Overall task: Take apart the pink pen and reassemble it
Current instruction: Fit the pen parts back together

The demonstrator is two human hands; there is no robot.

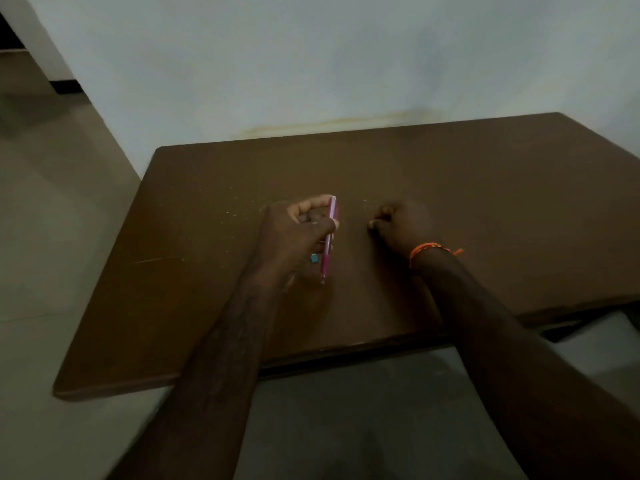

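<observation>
My left hand point(298, 230) grips the pink pen point(327, 251) near its upper half. The pen runs almost straight toward me, its tip low over the brown table point(502, 188) and its far end by my forefinger. A small teal piece point(314, 258) shows just below the hand, beside the pen. My right hand point(398, 225) rests on the table a short way to the right, fingers curled in a loose fist. Whether something small is pinched in it is hidden. An orange thread band point(429, 249) circles that wrist.
The table stands against a pale wall point(311, 64), its near edge point(242, 367) close to my body. Light specks point(239, 211) are scattered on the top left of my hand. A tiled floor point(52, 202) lies to the left.
</observation>
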